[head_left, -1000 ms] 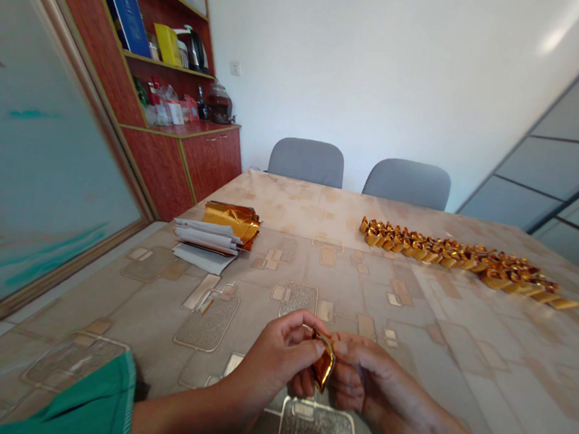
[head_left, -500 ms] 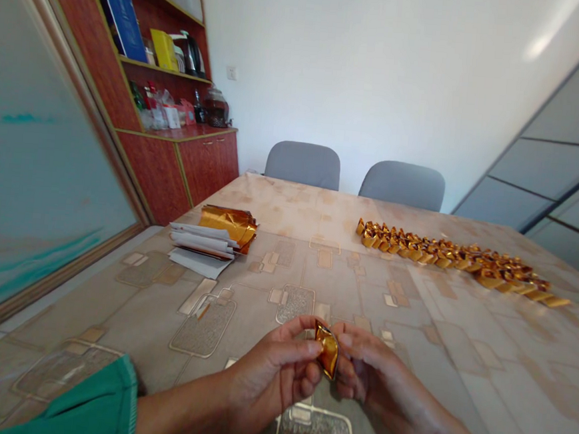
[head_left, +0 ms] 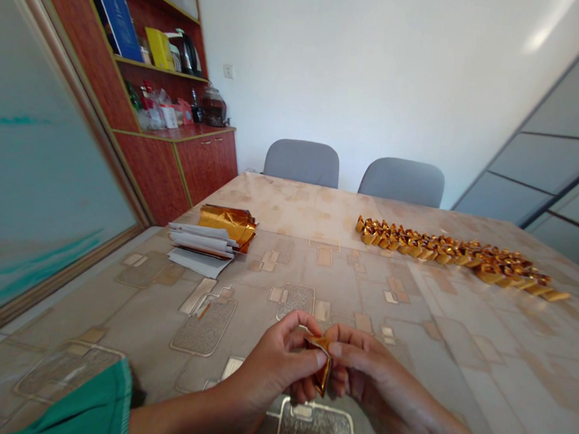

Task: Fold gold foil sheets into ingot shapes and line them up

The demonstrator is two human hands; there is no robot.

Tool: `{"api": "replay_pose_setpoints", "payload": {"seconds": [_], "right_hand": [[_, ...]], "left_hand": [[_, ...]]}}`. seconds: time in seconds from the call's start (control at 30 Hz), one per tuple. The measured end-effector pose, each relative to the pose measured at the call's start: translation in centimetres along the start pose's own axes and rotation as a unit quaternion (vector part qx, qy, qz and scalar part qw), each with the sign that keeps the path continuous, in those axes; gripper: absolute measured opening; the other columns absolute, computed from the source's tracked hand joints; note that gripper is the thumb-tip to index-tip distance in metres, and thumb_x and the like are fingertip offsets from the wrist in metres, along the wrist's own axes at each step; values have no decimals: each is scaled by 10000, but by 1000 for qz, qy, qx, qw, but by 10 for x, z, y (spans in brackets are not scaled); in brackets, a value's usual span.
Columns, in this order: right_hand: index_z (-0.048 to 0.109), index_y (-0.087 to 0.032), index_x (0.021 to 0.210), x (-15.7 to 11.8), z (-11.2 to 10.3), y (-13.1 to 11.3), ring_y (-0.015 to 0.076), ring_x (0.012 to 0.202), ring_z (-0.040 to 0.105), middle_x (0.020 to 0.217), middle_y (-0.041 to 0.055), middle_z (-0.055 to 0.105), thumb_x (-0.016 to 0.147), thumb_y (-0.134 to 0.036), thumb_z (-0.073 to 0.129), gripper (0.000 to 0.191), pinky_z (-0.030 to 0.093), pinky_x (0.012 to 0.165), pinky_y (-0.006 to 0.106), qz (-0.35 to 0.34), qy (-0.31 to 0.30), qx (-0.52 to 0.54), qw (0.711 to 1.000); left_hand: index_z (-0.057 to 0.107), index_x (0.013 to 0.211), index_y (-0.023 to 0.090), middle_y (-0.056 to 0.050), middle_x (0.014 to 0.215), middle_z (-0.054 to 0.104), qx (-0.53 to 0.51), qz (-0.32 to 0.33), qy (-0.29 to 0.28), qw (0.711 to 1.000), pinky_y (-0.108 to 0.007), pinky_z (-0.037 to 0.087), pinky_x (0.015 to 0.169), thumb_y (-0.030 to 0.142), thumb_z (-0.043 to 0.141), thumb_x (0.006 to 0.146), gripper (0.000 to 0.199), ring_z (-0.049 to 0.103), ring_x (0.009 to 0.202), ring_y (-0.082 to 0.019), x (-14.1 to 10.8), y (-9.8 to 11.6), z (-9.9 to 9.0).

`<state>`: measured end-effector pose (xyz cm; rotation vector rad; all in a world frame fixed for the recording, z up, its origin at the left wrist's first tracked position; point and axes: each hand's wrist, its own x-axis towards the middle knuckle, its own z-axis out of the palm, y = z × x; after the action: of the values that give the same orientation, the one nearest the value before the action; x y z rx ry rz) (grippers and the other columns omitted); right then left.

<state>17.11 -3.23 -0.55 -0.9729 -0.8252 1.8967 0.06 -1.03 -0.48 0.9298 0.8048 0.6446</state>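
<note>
A small folded piece of gold foil paper (head_left: pixel 323 380) is held between both hands above the near part of the table. My left hand (head_left: pixel 282 363) pinches it from the left, thumb across its face. From the right, my right hand (head_left: pixel 363 360) grips its upper corner between thumb and fingers. Parts of the piece are covered by the fingers. Farther off to the left lies a stack of gold foil paper sheets (head_left: pixel 226 222), some with white backs showing. Rows of folded gold foil pieces (head_left: pixel 432 248) stand close together at the right.
A patterned cloth covers the table (head_left: pixel 263 295). Two grey chairs, the left chair (head_left: pixel 302 162) and the right chair (head_left: pixel 402 180), stand at the far edge. A red wooden cabinet (head_left: pixel 193 162) with bottles and a kettle is at the left back.
The gold foil piece has turned in my hands, from its broad face showing to a narrower, tilted view. My right fingers have shifted onto its upper corner. The stack and rows are unchanged.
</note>
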Motion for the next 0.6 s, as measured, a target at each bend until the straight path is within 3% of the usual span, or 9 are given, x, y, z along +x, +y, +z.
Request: {"api": "replay_pose_setpoints", "payload": {"seconds": [0.17, 0.27, 0.33, 0.43, 0.53, 0.6], "right_hand": [[682, -138, 824, 0, -8, -4, 77, 582, 465, 687, -17, 569, 769, -312, 781, 208, 403, 573, 204, 12, -9, 61, 998], [667, -147, 803, 0, -9, -6, 84, 580, 449, 676, -21, 539, 784, -338, 769, 217, 394, 556, 207, -13, 10, 49, 999], [651, -157, 815, -1, -7, -6, 90, 577, 435, 681, -21, 526, 801, -401, 751, 264, 392, 552, 218, -43, 30, 9, 999], [632, -188, 998, -6, -5, -8, 127, 681, 501, 828, 13, 581, 842, -496, 688, 350, 439, 644, 264, -121, 63, -90, 987], [551, -240, 1207, -13, -3, -9, 192, 839, 566, 978, 44, 613, 873, -484, 649, 425, 466, 747, 327, -191, 60, -219, 955], [526, -267, 1239, -16, -1, -9, 211, 894, 583, 1012, 46, 621, 890, -398, 643, 390, 472, 778, 344, -232, 59, -300, 924]], "left_hand": [[504, 1092, 180, -16, 774, 677, -3, 1, -90, 996, -193, 472, 485, 346, 720, 744, 443, 620, 509, -98, 2, 7, -5], [510, 1135, 190, -41, 882, 687, 25, 33, -110, 993, -218, 500, 516, 289, 751, 728, 483, 650, 539, -111, 6, 6, -9], [511, 1127, 184, -39, 876, 675, 33, 47, -93, 994, -222, 497, 512, 304, 750, 745, 467, 628, 519, -98, 7, 4, -10], [501, 1151, 173, -18, 836, 641, 55, 71, -34, 995, -213, 455, 469, 350, 751, 759, 498, 577, 482, -84, 8, 2, -11], [543, 1109, 171, -19, 863, 632, 91, 126, 7, 988, -216, 452, 526, 336, 744, 775, 424, 576, 589, -97, 6, 2, -11], [577, 1048, 169, -17, 866, 633, 124, 164, 25, 978, -221, 459, 593, 297, 756, 766, 358, 580, 686, -115, 5, 2, -11]]}}
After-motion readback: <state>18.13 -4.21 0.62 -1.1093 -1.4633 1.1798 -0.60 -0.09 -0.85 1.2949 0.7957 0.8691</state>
